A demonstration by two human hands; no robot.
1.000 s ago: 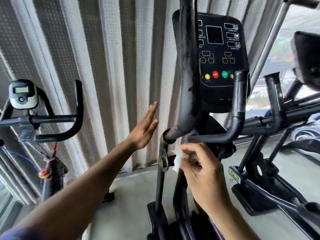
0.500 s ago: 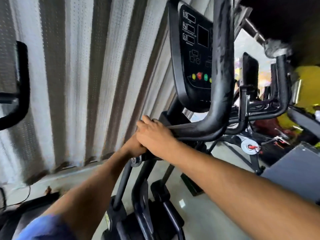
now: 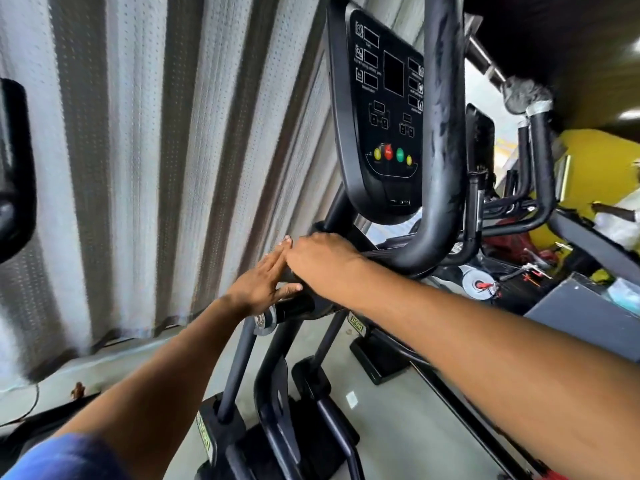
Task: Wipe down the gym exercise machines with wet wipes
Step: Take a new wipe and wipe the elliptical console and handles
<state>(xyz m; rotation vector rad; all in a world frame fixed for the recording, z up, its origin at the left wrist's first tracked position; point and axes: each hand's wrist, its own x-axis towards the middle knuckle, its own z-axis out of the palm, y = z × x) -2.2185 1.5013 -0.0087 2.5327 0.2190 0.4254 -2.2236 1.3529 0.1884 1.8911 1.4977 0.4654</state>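
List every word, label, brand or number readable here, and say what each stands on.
Nothing reads with certainty.
Console: small white captions beside the display windows, too small and blurred to read.
Red button: a short word, blurred.
Green-and-yellow sticker on the frame under the right hand: brand lettering, blurred.
Similar sticker on the base: unreadable.

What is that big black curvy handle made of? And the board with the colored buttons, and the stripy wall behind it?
The curved handle looks like a metal tube wrapped in black foam or rubber, going by its scuffed, patchy matte skin. The button board seems to be hard plastic with a smooth, slightly glossy face. The wall looks like ridged sheet metal dotted with tiny holes, though it could be another stiff sheet.
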